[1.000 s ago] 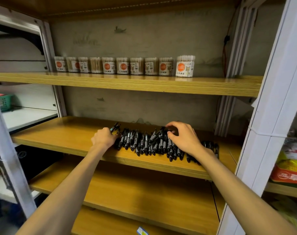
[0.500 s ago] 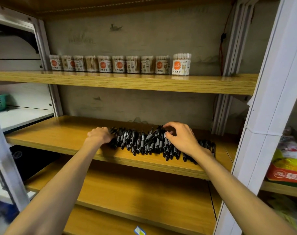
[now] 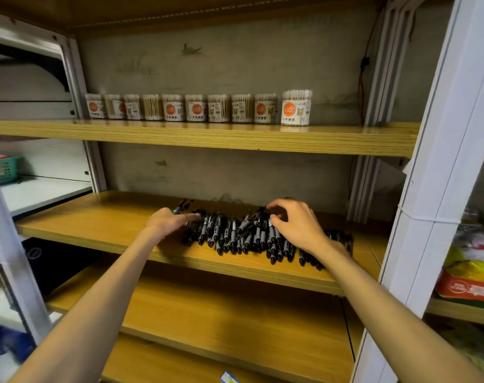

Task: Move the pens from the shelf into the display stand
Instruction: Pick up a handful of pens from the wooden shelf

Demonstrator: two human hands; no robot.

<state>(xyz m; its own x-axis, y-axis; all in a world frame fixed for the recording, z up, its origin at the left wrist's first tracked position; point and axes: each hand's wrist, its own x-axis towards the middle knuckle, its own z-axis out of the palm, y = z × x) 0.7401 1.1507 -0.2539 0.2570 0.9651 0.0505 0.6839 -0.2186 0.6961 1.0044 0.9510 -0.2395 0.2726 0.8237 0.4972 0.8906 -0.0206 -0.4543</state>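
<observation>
A heap of black pens (image 3: 235, 236) lies on the middle wooden shelf (image 3: 111, 225). My left hand (image 3: 165, 223) is at the heap's left end. It grips a few pens (image 3: 182, 206) whose ends stick up behind the knuckles, and its forefinger stretches towards the heap. My right hand (image 3: 297, 226) hovers over the right part of the heap, its fingers curled down and its fingertips pinching at pens there. More pens (image 3: 343, 240) lie behind my right wrist. No display stand is in view.
A row of cotton-swab jars (image 3: 196, 107) stands on the shelf above. Bare wooden shelves (image 3: 235, 316) lie below. A white upright post (image 3: 439, 189) rises close on the right, with packaged goods (image 3: 473, 272) beyond it. A green basket (image 3: 6, 170) sits far left.
My left hand dipped into the heap's left end and now shows pen ends above its knuckles with its forefinger stretched out. My right hand has stayed on the heap, its fingers working.
</observation>
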